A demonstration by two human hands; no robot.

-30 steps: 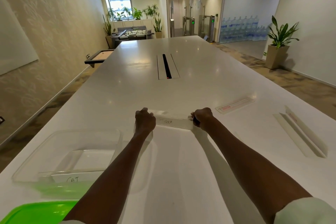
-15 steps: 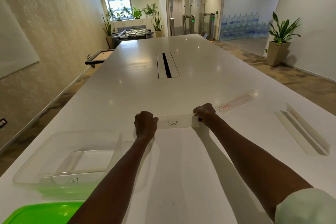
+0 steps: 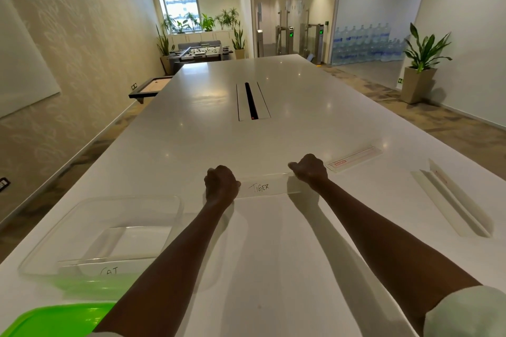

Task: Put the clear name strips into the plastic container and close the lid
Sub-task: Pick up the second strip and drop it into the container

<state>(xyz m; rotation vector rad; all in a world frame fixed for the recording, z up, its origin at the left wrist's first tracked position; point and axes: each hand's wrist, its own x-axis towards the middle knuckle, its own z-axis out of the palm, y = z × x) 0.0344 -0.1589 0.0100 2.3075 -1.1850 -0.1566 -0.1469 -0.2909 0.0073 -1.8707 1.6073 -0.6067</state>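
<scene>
A clear name strip marked TIGER (image 3: 262,187) is held just above the white table, my left hand (image 3: 221,183) gripping its left end and my right hand (image 3: 310,169) its right end. At the near left stands the clear plastic container (image 3: 115,209), lid off, with a strip marked CAT (image 3: 109,270) leaning inside its near wall. The green lid (image 3: 54,320) lies at the near left corner. Another strip with a red label (image 3: 354,159) lies flat just right of my right hand. A third strip (image 3: 451,200) stands tent-like at the right.
The long white table (image 3: 273,139) runs away from me, with a cable slot (image 3: 252,101) in its middle. A potted plant (image 3: 419,74) stands on the floor at the right, and a framed board (image 3: 149,87) sits off the table's left edge.
Both hands have lifted the TIGER strip and turned it upright, so its writing now faces me. My right hand has moved a little farther away.
</scene>
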